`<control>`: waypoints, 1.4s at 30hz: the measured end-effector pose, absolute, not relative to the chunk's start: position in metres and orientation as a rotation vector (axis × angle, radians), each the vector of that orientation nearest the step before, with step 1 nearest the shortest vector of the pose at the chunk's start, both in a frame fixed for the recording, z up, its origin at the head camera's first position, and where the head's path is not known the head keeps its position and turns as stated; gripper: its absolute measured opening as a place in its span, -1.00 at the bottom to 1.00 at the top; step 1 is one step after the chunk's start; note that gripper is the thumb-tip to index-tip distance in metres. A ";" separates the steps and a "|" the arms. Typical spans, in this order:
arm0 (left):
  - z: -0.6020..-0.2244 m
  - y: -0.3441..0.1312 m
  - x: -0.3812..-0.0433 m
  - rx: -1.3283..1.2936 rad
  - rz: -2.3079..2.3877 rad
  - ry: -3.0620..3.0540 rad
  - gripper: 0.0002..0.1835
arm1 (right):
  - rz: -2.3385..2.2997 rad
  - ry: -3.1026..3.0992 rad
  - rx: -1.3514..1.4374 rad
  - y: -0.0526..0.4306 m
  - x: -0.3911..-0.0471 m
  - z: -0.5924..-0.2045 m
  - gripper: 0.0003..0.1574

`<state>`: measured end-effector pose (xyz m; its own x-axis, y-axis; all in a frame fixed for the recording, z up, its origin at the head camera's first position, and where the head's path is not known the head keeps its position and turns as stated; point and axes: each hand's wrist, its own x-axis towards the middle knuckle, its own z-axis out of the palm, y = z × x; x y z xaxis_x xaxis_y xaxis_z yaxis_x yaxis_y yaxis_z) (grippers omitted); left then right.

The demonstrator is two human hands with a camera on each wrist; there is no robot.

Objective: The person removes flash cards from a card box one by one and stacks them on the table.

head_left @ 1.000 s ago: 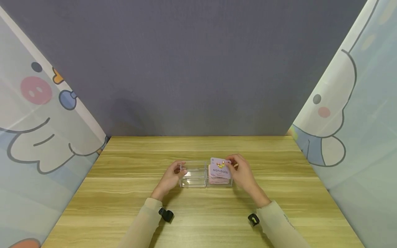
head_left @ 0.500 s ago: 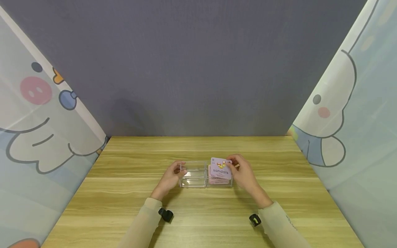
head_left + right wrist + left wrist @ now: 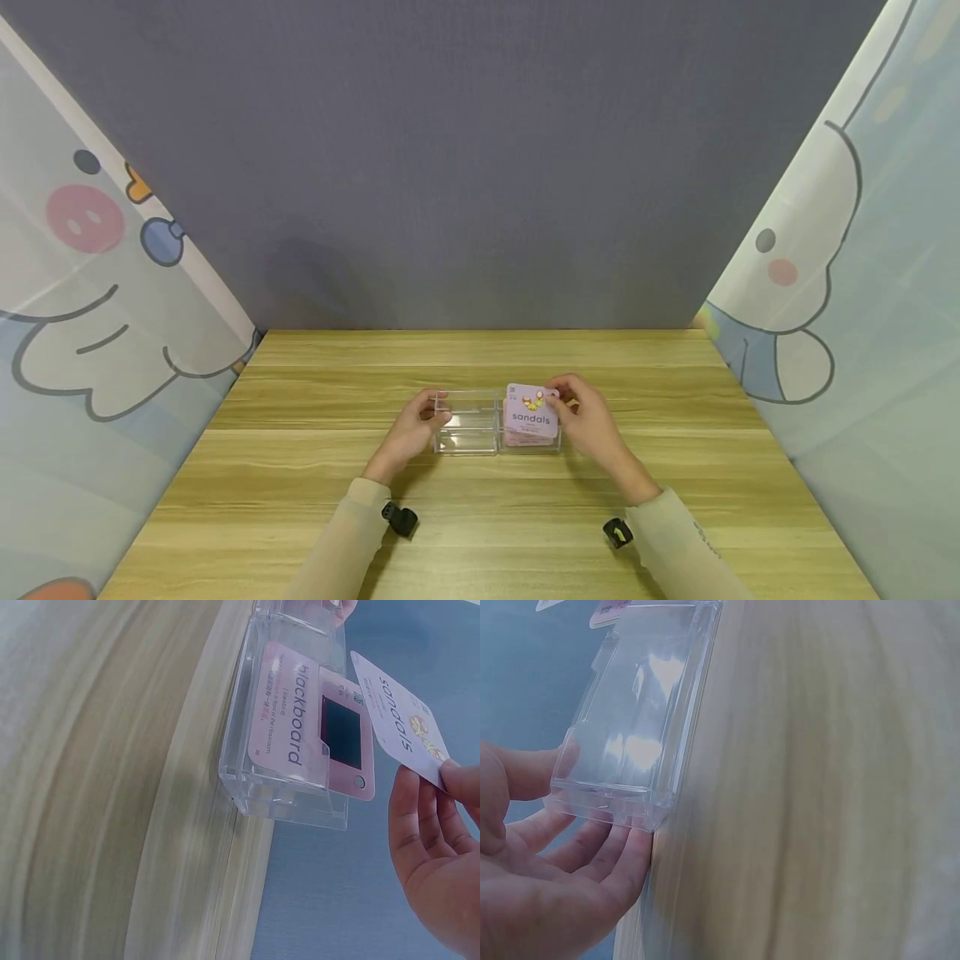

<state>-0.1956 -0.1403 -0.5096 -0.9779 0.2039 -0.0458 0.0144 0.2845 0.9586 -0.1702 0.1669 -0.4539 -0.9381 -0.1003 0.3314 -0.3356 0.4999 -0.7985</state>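
A clear plastic card holder with two side-by-side sections stands on the table. My left hand grips its left end, thumb at the front and fingers behind and below in the left wrist view. My right hand pinches the right edge of a lilac "sandals" flashcard between thumb and fingers. A pink "blackboard" flashcard sits in the right section of the holder. In the right wrist view the sandals card is tilted and apart from the pink one, which it partly covers in the head view.
The wood-grain table extends around the holder on every side. Behind it rises a dark grey panel. Cartoon-printed curtains flank both sides. Small black cameras are worn at both wrists.
The sandals card has shifted slightly left and down in front of the blackboard card, now covering its printed word in the head view. My left hand and the holder have stayed nearly still.
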 end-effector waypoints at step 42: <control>-0.507 -0.140 -0.194 0.215 1.784 2.386 -0.54 | 1.540 -2.564 0.374 0.174 -0.158 -0.449 -0.80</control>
<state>-0.1944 -0.1401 -0.5073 -0.9778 0.2063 -0.0375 0.0224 0.2807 0.9595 -0.1577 0.1737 -0.4487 -0.9612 -0.1455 0.2343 -0.2752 0.4497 -0.8497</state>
